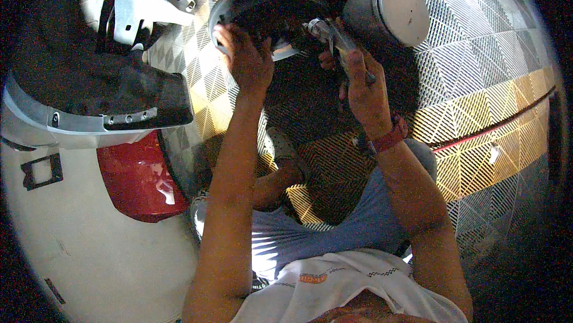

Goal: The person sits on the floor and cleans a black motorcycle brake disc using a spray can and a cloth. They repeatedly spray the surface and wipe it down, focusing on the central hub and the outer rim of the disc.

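My left hand [251, 56] rests with spread fingers on the near left rim of a dark round part [268, 7], whose kind I cannot tell in the shadow. A tool with a shiny rounded metal head [318, 27] and a slim body is gripped in my right hand [365, 83]. Its head points up and left, close to the right side of the round part. A red band circles my right wrist. Behind my right hand a dark cylinder with a pale round end [405, 12] stands tilted.
A vehicle body panel with a red tail lamp [138, 179] fills the left. Beyond it are a dark wheel-arch edge [174, 99] and a white metal suspension part [134, 5]. The floor is ribbed yellow and grey tiles [483, 94]. A foot in a clog [282, 144] is below my hands.
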Available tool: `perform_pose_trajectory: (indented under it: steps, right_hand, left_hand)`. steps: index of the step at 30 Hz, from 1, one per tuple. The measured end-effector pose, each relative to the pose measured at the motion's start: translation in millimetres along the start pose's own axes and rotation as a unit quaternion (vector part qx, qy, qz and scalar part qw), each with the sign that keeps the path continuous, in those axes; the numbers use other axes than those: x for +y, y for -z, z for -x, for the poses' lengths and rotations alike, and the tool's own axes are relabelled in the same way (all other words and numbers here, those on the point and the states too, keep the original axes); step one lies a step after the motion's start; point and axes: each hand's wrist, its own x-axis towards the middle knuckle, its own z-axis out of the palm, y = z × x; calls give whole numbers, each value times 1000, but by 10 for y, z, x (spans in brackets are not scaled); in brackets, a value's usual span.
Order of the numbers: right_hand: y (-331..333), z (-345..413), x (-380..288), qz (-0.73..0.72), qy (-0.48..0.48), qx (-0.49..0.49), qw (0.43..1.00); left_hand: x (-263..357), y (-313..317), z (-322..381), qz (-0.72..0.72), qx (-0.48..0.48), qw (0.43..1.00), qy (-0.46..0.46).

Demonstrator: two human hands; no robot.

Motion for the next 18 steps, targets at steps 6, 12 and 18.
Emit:
perform_pose_trajectory:
  steps: [6, 12, 18]
  right_hand:
    - [-24, 13, -127, -31, -25, 5, 999]
    - [-45, -15, -2, -4, -5, 30, 1000]
    - [-119, 3, -56, -42, 5, -33, 999]
  left_hand:
    - [305, -264, -142, -27, 13, 996, -84]
    - [739, 81, -413, 21, -15, 981, -193]
    - [277, 96, -518, 41, 36, 981, -188]
